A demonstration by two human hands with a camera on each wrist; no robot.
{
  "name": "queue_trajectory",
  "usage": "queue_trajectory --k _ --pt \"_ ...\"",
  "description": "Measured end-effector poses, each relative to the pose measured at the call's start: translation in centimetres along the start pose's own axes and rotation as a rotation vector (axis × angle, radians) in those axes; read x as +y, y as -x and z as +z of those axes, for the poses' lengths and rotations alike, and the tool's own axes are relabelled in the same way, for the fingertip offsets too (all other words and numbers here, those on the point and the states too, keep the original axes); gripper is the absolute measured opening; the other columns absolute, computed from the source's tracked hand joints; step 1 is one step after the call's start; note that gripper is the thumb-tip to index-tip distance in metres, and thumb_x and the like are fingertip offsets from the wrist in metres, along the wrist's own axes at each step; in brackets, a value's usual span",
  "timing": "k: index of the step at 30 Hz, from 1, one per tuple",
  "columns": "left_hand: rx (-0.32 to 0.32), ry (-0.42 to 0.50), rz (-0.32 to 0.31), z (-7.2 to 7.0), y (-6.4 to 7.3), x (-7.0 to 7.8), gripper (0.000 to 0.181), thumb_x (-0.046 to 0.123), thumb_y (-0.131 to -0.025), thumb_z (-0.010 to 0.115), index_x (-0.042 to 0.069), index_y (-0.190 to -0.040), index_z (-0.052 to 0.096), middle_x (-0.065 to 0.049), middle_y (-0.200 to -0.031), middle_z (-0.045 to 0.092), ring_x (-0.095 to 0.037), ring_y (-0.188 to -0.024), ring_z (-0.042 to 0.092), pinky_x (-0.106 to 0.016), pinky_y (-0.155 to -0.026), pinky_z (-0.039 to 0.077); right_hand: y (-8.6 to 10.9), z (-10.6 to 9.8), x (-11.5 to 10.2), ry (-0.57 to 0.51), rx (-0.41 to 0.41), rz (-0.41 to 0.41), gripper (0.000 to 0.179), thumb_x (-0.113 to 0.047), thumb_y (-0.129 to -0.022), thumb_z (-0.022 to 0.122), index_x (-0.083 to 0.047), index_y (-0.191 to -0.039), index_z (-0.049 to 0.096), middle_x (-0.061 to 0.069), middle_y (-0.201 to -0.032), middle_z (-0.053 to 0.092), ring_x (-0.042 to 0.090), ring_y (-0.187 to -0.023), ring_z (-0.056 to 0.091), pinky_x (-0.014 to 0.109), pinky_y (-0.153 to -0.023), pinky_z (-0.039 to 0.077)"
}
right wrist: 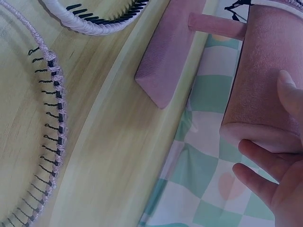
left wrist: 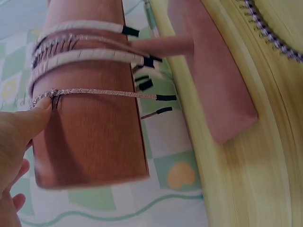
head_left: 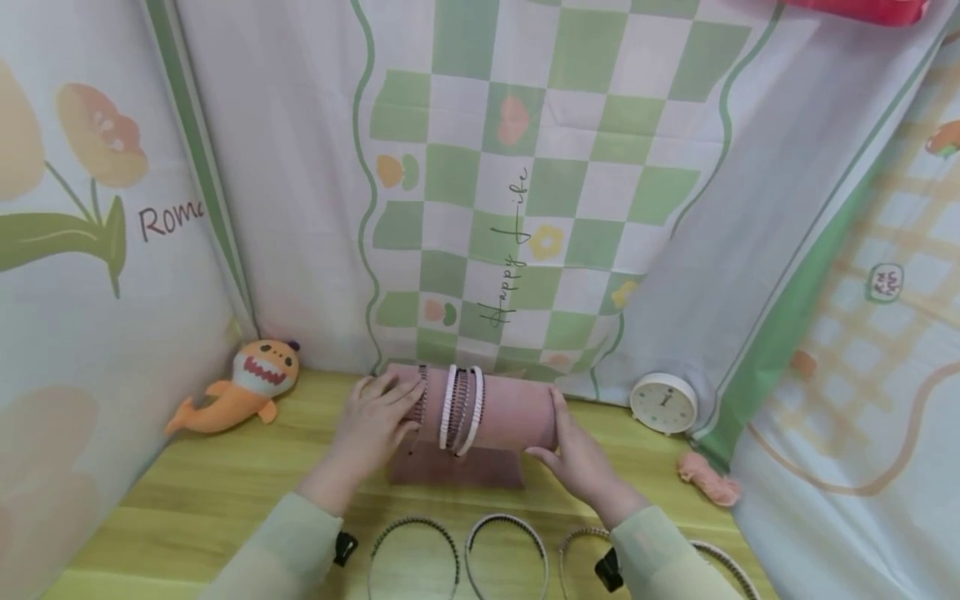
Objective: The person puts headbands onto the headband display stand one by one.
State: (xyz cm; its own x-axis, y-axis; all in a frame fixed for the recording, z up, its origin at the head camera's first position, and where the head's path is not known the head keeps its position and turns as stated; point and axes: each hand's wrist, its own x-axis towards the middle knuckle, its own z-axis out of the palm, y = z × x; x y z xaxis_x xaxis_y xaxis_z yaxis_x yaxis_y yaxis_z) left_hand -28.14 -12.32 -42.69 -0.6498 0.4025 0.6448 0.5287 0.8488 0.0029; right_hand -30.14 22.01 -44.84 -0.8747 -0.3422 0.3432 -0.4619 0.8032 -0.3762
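Observation:
A pink velvet headband stand [head_left: 517,414], a horizontal roll on a flat base [head_left: 457,473], stands before me. Several headbands [head_left: 474,408], white and dark-toothed, sit round its middle. Toward the roll's left end, my left hand [head_left: 367,429] holds a thin glittery headband [left wrist: 109,91], with the thumb on its toothed part in the left wrist view; the other fingers are partly hidden there. At the roll's right end rests my right hand [head_left: 577,458]. Its thumb lies along the roll's side, and its fingers are spread near the end face in the right wrist view.
More headbands [head_left: 543,554] lie along the front of the wooden table [head_left: 300,467]. An orange shark toy [head_left: 251,387] sits at the left. On the right are a white clock [head_left: 663,403] and a pink bundle [head_left: 708,479]. Printed curtains enclose the table.

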Motion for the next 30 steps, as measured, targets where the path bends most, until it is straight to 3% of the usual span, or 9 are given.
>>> queue_trajectory --k 11,15,18,19,21,24,26,28,30 --pt "-0.031 0.082 -0.066 0.9 -0.5 1.9 0.065 0.031 -0.082 0.079 0.015 -0.140 0.056 -0.002 -0.142 0.054 -0.029 -0.129 0.046 -0.059 -0.104 0.033 -0.1 0.0 -0.2 0.000 -0.019 0.008 0.109 -0.033 -0.089 0.075 -0.015 -0.159 -0.006 0.032 -0.150 0.033 0.046 -0.124 0.049 0.054 -0.101 0.043" --pt "0.093 0.152 -0.074 0.2 0.0 2.4 0.058 0.026 -0.081 0.081 0.011 -0.133 0.061 -0.010 -0.137 0.057 -0.030 -0.123 0.050 -0.056 -0.094 0.040 -0.2 0.1 -0.3 -0.008 -0.014 0.007 0.109 -0.033 -0.088 0.076 -0.015 -0.159 -0.005 0.032 -0.150 0.031 0.046 -0.126 0.047 0.055 -0.102 0.041" --pt "0.207 0.255 -0.029 -0.4 0.9 3.9 0.036 0.017 -0.082 0.080 0.006 -0.113 0.068 -0.010 -0.114 0.064 -0.025 -0.100 0.060 -0.042 -0.083 0.049 -0.2 0.1 -0.2 -0.011 -0.001 0.003 0.110 -0.032 -0.088 0.076 -0.015 -0.159 -0.005 0.032 -0.151 0.030 0.047 -0.126 0.046 0.055 -0.102 0.041" --pt "0.200 0.289 -0.023 -0.4 1.5 4.6 0.026 0.016 -0.082 0.079 0.007 -0.103 0.068 -0.007 -0.102 0.065 -0.020 -0.087 0.061 -0.035 -0.075 0.051 -0.2 0.2 -0.1 -0.010 0.003 -0.002 0.109 -0.032 -0.088 0.076 -0.015 -0.159 -0.005 0.032 -0.151 0.030 0.048 -0.126 0.047 0.056 -0.102 0.041" --pt "0.083 0.377 -0.060 0.0 2.8 6.2 0.014 0.019 -0.087 0.075 0.014 -0.087 0.063 0.005 -0.081 0.058 -0.010 -0.067 0.055 -0.024 -0.059 0.048 -0.3 0.2 0.0 -0.007 0.008 -0.002 0.110 -0.032 -0.088 0.076 -0.016 -0.159 -0.006 0.032 -0.151 0.030 0.048 -0.125 0.048 0.056 -0.101 0.041" --pt "-0.258 0.502 -0.202 1.9 5.5 8.5 0.023 0.027 -0.093 0.069 0.021 -0.077 0.054 0.015 -0.066 0.046 -0.002 -0.053 0.041 -0.020 -0.046 0.037 -0.3 0.1 0.0 -0.005 0.011 -0.005 0.110 -0.032 -0.088 0.076 -0.016 -0.159 -0.006 0.032 -0.151 0.030 0.048 -0.124 0.048 0.056 -0.101 0.042" --pt "-0.449 0.499 -0.297 3.3 7.0 9.7 0.029 0.035 -0.093 0.068 0.024 -0.073 0.051 0.016 -0.062 0.044 -0.003 -0.051 0.041 -0.023 -0.046 0.037 -0.4 0.1 0.0 -0.008 0.010 -0.005 0.110 -0.032 -0.088 0.076 -0.016 -0.159 -0.005 0.031 -0.152 0.030 0.047 -0.124 0.048 0.055 -0.102 0.042" --pt "-0.540 0.521 -0.336 4.7 8.2 10.6 0.031 0.037 -0.090 0.071 0.023 -0.070 0.051 0.014 -0.060 0.045 -0.005 -0.051 0.042 -0.026 -0.047 0.038 -0.4 0.1 0.0 -0.009 0.004 -0.001 0.110 -0.033 -0.088 0.076 -0.016 -0.159 -0.006 0.031 -0.152 0.029 0.047 -0.125 0.047 0.055 -0.102 0.041" --pt "-0.571 0.517 -0.350 5.8 8.9 11.1 0.034 0.040 -0.087 0.072 0.022 -0.068 0.050 0.013 -0.059 0.045 -0.007 -0.051 0.042 -0.028 -0.048 0.038 -0.4 0.0 0.0 -0.008 -0.003 0.005 0.110 -0.033 -0.088 0.076 -0.016 -0.159 -0.007 0.030 -0.153 0.028 0.046 -0.126 0.047 0.055 -0.103 0.041"
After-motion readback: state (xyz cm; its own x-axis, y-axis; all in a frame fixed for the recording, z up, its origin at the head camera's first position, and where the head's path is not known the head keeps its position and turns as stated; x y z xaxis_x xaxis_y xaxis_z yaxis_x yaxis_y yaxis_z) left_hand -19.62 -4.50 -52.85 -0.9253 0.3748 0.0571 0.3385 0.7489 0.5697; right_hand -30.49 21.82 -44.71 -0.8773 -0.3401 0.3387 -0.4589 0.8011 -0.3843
